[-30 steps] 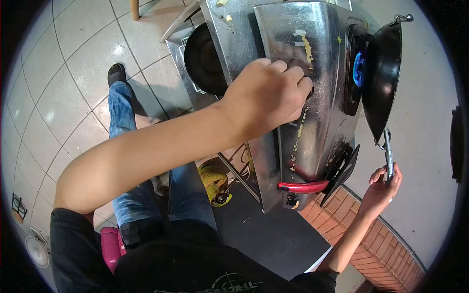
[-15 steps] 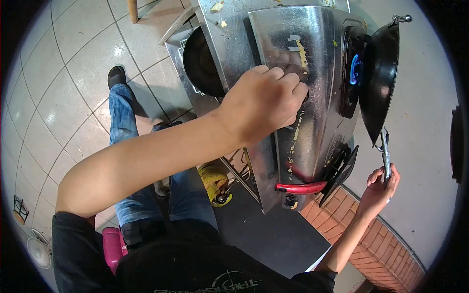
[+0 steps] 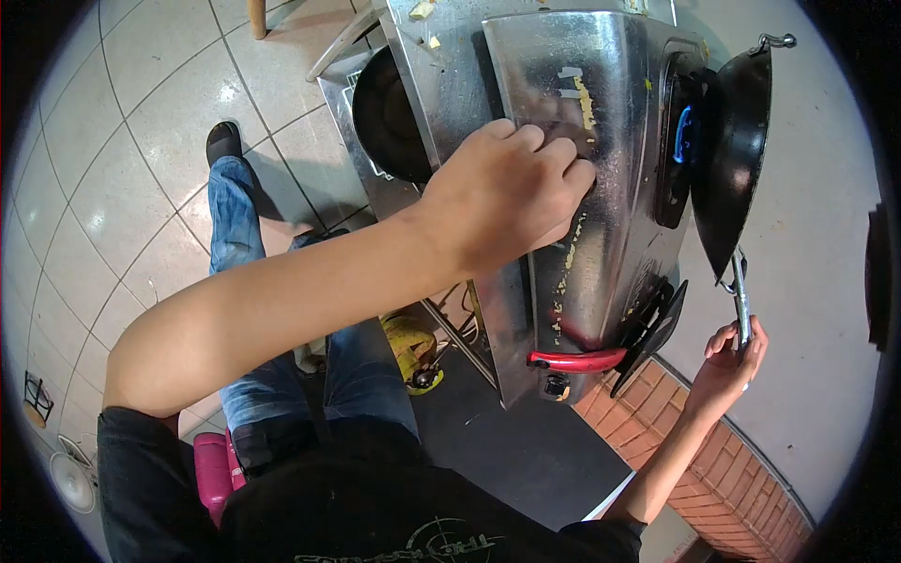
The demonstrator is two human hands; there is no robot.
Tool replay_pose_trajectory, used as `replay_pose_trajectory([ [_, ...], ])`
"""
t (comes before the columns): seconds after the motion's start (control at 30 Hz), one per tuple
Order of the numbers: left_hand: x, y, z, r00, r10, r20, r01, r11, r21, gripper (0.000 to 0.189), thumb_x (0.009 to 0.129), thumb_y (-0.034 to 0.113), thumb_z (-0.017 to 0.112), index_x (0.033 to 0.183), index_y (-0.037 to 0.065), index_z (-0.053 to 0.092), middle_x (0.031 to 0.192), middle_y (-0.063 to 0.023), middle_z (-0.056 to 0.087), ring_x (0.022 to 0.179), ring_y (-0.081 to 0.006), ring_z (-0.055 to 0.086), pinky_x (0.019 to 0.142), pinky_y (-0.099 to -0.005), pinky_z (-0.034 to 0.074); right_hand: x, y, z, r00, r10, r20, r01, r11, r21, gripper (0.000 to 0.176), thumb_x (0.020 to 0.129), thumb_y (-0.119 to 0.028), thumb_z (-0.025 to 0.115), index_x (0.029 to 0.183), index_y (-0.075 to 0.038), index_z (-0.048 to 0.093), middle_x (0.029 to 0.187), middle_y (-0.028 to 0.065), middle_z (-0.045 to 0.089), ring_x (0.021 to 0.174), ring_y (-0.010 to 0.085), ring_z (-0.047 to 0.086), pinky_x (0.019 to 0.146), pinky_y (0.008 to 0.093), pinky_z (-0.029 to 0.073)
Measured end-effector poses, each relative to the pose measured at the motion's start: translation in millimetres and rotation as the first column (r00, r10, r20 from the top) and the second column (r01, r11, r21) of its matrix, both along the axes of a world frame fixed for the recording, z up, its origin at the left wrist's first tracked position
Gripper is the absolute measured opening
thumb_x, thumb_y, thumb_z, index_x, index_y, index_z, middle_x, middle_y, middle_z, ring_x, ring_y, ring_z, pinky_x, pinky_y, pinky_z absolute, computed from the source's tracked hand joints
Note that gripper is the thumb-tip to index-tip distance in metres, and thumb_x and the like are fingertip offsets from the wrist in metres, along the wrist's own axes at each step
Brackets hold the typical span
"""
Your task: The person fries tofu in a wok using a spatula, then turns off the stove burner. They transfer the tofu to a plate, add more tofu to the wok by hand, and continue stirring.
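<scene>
red-handled utensil (image 3: 577, 360) near stove (image 3: 605, 258)

This is looking like a kitchen: a blue flame (image 3: 682, 134) is burning on a metal stove (image 3: 615, 244) under a dark wok (image 3: 737, 155), a black pan (image 3: 387, 117) is resting lower down, and pale floor tiles (image 3: 150, 174) are spreading below.

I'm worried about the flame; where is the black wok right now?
In the head view, the black wok is at upper right, beside the blue flame and, in the picture, above the right hand.
</scene>
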State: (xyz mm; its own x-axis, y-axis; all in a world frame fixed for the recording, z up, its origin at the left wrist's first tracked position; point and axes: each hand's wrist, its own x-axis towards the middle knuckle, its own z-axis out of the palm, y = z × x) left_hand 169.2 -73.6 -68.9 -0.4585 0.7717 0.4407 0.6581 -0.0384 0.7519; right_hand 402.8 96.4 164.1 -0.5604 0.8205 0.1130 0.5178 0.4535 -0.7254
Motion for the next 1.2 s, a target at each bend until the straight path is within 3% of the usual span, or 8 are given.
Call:
replay_pose_trajectory([
  [0.23, -24.5, -65.9, 10.3, 0.973, 0.165, 0.163, -0.156, 0.985, -0.069, 0.031, 0.085, 0.029, 0.07, 0.09, 0.003, 0.056, 0.075, -0.0104, 0.055, 0.066, -0.029, 0.058, 0.06, -0.0393, 0.048, -8.6, -10.2, -6.8, 0.995, -0.086, -0.053, 0.085, 0.996, -0.031, 0.039, 0.101, -0.036, 0.048, 0.117, -0.001, 0.052, 0.083, 0.0087, 0.055, 0.067, 0.014, 0.05, 0.058, 0.0256, 0.042],
  [0.3, -32.4, -107.8, 20.9, 0.967, 0.198, 0.16, -0.146, 0.946, -0.289, 0.027, 0.085, 0.023, 0.071, 0.088, 0.002, 0.056, 0.074, -0.0119, 0.055, 0.065, -0.0286, 0.058, 0.059, -0.0379, 0.046, -9.5, -14.1, -9.6, 0.992, -0.101, -0.075, 0.098, 0.994, -0.039, 0.037, 0.101, -0.035, 0.049, 0.115, -0.001, 0.053, 0.082, 0.0088, 0.056, 0.066, 0.0139, 0.051, 0.057, 0.026, 0.042],
  [0.43, -41.9, -185.6, 53.5, 0.937, 0.259, 0.235, -0.1, 0.842, -0.531, 0.022, 0.088, 0.018, 0.067, 0.082, 0.002, 0.053, 0.073, -0.0134, 0.053, 0.064, -0.0316, 0.056, 0.06, -0.0401, 0.045, -15.7, -25.1, -18.8, 0.983, -0.124, -0.135, 0.12, 0.992, -0.036, 0.031, 0.1, -0.03, 0.053, 0.112, -0.001, 0.056, 0.08, 0.0067, 0.058, 0.066, 0.0114, 0.053, 0.058, 0.0241, 0.043],
  [0.57, -66.3, -229.8, 88.5, 0.93, 0.266, 0.253, -0.062, 0.793, -0.606, 0.02, 0.089, 0.017, 0.066, 0.081, 0.002, 0.055, 0.07, -0.0125, 0.055, 0.062, -0.0288, 0.057, 0.057, -0.0388, 0.045, -30.8, -41.6, -22.1, 0.966, -0.158, -0.205, 0.138, 0.985, -0.107, 0.022, 0.101, -0.02, 0.052, 0.109, -0.001, 0.058, 0.077, 0.0028, 0.056, 0.065, 0.0072, 0.051, 0.058, 0.0219, 0.041],
  [0.83, -130.6, -184.7, 147.9, 0.986, 0.118, 0.119, -0.046, 0.873, -0.486, 0.019, 0.09, 0.017, 0.064, 0.083, 0.002, 0.057, 0.074, -0.0119, 0.058, 0.063, -0.0275, 0.059, 0.058, -0.0383, 0.047, -48.7, -54.5, -31.9, 0.9, -0.232, -0.37, 0.16, 0.964, -0.214, 0.016, 0.099, -0.012, 0.052, 0.108, -0.001, 0.06, 0.072, 0.0008, 0.055, 0.062, 0.0055, 0.049, 0.056, 0.0211, 0.04],
  [1.0, -139.8, -148.9, 172.9, 0.996, 0.049, 0.079, -0.008, 0.89, -0.456, 0.019, 0.091, 0.019, 0.064, 0.085, 0.001, 0.059, 0.074, -0.0123, 0.059, 0.063, -0.0268, 0.06, 0.058, -0.0374, 0.047, -57.9, -55.5, -26.4, 0.894, -0.233, -0.382, 0.188, 0.97, -0.152, 0.014, 0.098, -0.01, 0.052, 0.105, -0.002, 0.061, 0.07, -0.0009, 0.054, 0.062, 0.0049, 0.05, 0.057, 0.0219, 0.041],
  [1.1, -127.3, -133.4, 175.6, 0.998, 0.027, 0.05, -0.001, 0.892, -0.452, 0.018, 0.091, 0.018, 0.064, 0.085, 0.002, 0.059, 0.075, -0.0124, 0.061, 0.061, -0.0256, 0.059, 0.056, -0.0368, 0.046, -64.3, -50.7, -20.4, 0.906, -0.287, -0.311, 0.251, 0.956, -0.15, 0.011, 0.096, -0.008, 0.054, 0.103, -0.002, 0.061, 0.071, 0.0037, 0.059, 0.064, 0.0085, 0.057, 0.061, 0.0249, 0.045],
  [1.2, -112.6, -116.8, 178.4, 0.995, 0.044, 0.092, -0.001, 0.906, -0.422, 0.017, 0.091, 0.016, 0.065, 0.084, 0.001, 0.059, 0.071, -0.0124, 0.059, 0.057, -0.0233, 0.057, 0.055, -0.0358, 0.045, -75.2, -48.0, -10.7, 0.927, -0.271, -0.258, 0.269, 0.962, -0.045, 0.009, 0.093, -0.007, 0.056, 0.1, -0.001, 0.06, 0.08, 0.0156, 0.066, 0.076, 0.0176, 0.067, 0.07, 0.0302, 0.049],
])
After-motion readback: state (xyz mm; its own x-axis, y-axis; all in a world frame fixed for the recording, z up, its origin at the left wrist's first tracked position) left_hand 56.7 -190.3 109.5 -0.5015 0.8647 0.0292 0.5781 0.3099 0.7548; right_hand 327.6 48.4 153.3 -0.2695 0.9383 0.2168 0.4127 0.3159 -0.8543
